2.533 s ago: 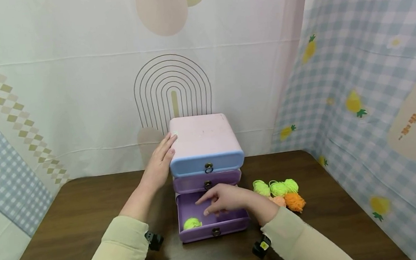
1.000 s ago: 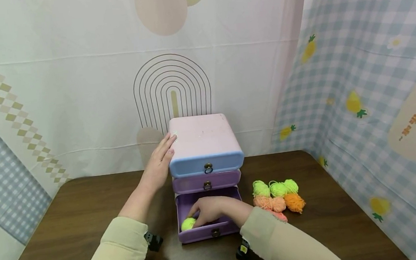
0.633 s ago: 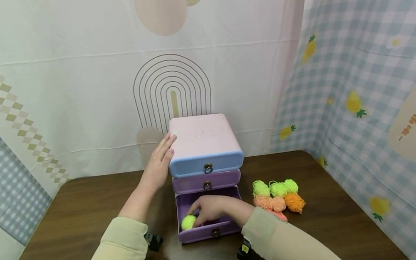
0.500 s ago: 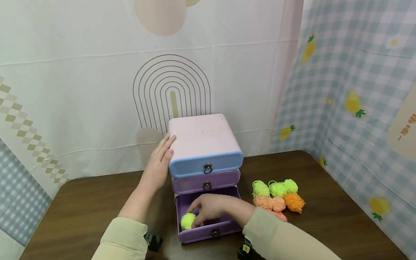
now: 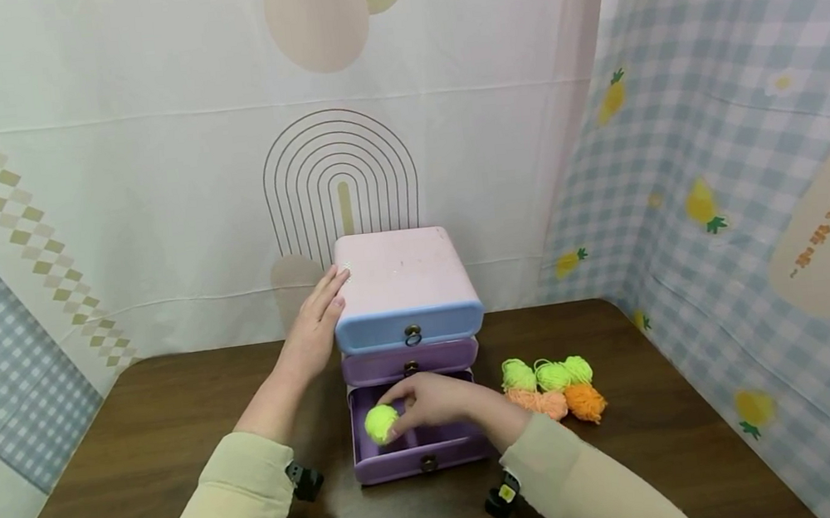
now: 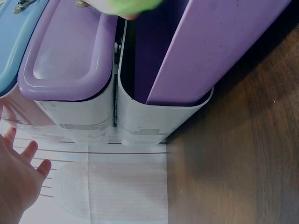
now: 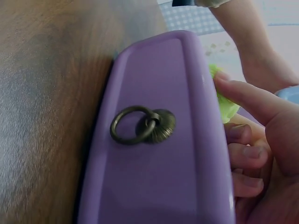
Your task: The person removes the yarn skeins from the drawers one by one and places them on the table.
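Note:
My right hand pinches a neon yellow-green ball of yarn between thumb and fingers, above the pulled-out bottom drawer. That drawer is purple with a brass ring pull; part of its inside is hidden by my hand. With straight fingers, my left hand rests against the upper left side of the drawer cabinet, which has a pale pink top. Its blue top drawer and purple middle drawer are pushed in. In the left wrist view, the left fingers are spread beside the cabinet.
Right of the cabinet lie several yarn balls on the brown table: yellow-green ones behind, peach and orange ones in front. A white patterned cloth hangs behind, and a checked cloth hangs at the right.
My right hand reached into the bottom drawer, took hold of the yellow-green yarn ball and raised it slightly from the drawer's front left corner. The left hand has stayed against the cabinet.

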`<state>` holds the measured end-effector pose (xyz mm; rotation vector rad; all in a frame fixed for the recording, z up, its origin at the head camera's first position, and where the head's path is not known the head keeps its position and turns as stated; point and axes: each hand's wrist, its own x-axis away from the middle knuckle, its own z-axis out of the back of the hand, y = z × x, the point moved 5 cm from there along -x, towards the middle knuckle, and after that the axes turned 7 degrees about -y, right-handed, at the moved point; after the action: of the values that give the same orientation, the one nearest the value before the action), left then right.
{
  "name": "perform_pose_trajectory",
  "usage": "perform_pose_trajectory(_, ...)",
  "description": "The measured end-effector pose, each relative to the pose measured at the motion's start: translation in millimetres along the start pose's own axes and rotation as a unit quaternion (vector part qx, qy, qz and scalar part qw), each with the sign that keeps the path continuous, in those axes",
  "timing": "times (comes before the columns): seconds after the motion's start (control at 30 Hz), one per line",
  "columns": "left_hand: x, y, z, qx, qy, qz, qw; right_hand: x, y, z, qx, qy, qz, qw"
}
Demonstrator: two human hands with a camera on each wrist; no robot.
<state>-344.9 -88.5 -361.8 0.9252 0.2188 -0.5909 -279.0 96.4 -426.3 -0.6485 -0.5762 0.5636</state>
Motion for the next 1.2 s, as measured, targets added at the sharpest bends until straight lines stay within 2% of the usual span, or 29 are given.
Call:
perform_pose_trajectory(0.17, 0.1, -1.0, 0.9, 0.000, -0.001, 0.002, 1.0000, 15, 5, 11, -0.016, 0.024, 0.020, 0.999)
perform_pose_trajectory(0.4, 1.5, -1.3, 1.7, 0.001, -0.002, 0.010, 1.0000, 45, 26, 27, -0.061, 0.052, -0.003, 0.997)
perform_pose_trajectory(0.73, 1.8, -3.7, 2.5, -0.006, -0.001, 0.012, 0.9999, 105, 63, 45, -0.110, 0.085, -0.031, 0.990)
perform_pose_trajectory(0.97, -0.3, -1.1, 1.9, -0.008, -0.007, 0.012, 0.9999, 153, 96, 56, -0.092, 0.101, -0.043, 0.990)
perform_pose_trajectory(1.2, -0.4, 1.2, 1.5, -0.006, -0.009, 0.011, 0.9999, 194, 126, 60, -0.117, 0.130, -0.078, 0.982)
